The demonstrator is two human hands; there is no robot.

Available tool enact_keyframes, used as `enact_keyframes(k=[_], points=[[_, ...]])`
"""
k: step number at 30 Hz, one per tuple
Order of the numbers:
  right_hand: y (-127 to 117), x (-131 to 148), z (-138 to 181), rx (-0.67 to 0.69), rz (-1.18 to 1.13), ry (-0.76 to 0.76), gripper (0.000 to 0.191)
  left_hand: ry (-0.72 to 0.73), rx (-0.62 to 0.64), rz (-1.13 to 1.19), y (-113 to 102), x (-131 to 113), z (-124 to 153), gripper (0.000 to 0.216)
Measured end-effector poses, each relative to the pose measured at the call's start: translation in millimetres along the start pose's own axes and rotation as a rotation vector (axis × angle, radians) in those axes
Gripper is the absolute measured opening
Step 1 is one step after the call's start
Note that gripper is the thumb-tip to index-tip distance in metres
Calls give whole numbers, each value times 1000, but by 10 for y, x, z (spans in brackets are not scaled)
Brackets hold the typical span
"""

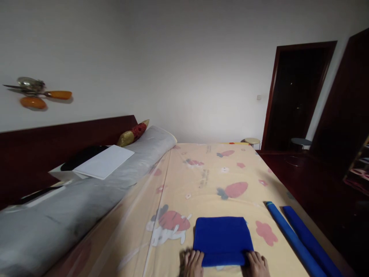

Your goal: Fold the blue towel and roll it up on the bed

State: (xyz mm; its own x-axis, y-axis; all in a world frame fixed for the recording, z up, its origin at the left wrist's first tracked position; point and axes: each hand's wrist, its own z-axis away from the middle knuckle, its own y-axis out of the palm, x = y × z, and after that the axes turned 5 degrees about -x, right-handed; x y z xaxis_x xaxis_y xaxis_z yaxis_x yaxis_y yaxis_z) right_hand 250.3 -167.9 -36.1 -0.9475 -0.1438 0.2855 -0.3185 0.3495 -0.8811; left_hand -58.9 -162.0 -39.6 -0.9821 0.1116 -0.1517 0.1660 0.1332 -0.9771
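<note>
Resting at the bottom edge of the view, our two hands sit on the near edge of one folded blue cloth (pixel 221 239): our left hand (pixel 193 263) touches its near left corner, our right hand (pixel 257 264) its near right corner. Both hands lie flat with fingers stretched forward and slightly spread, pressing on the cloth rather than closing around it; the wrists are cut off by the frame. The cloth is a neat rectangle lying just beyond our fingertips, on a peach bedsheet (pixel 207 173) printed with carrots and rabbits.

To the right of our right hand, well apart from the cloth, we count two blue rolls (pixel 300 240) lying side by side along the bed's right edge, running away from us at a slant.

Further off on the left, one long grey bolster (pixel 86 200) runs along the dark headboard (pixel 57 146); on it lies one white sheet of paper (pixel 104 161), and beyond that one red-and-gold cushion (pixel 133 133).

Past the foot of the bed we see two round stools (pixel 251 141), one pale and one dark, one dark doorway (pixel 296 96), and on the left wall one ornament with orange parts (pixel 36 92)
</note>
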Motion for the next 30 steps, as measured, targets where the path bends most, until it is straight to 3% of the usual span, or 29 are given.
enact_keyframes(k=[5,8,12,15,17,19,22,25,27,30], points=[[-301,-95,-294,184,-46,-44,31,-42,104,27,-464,-84,-166,45],[-343,-118,-314,220,-24,-12,32,-49,140,7,-560,-106,-173,45],[-203,181,-275,240,-27,-14,45,-39,110,42,-354,-416,-169,51],[-34,531,-260,265,-119,-116,50,160,12,99,-119,-732,-191,54],[54,625,-252,243,-174,-193,46,305,-78,90,-39,-791,-199,55],[97,529,-233,156,-172,-221,46,368,-155,50,-57,-662,-188,53],[88,144,-175,41,-110,-144,48,309,-191,-10,-212,-251,-129,52],[62,-174,-108,74,-76,-43,52,196,-137,-29,-363,66,-60,50],[71,-224,-88,116,-66,3,54,125,-72,-19,-402,106,-45,49],[110,-75,-122,127,-11,57,54,12,1,-5,-354,-71,-99,49]])
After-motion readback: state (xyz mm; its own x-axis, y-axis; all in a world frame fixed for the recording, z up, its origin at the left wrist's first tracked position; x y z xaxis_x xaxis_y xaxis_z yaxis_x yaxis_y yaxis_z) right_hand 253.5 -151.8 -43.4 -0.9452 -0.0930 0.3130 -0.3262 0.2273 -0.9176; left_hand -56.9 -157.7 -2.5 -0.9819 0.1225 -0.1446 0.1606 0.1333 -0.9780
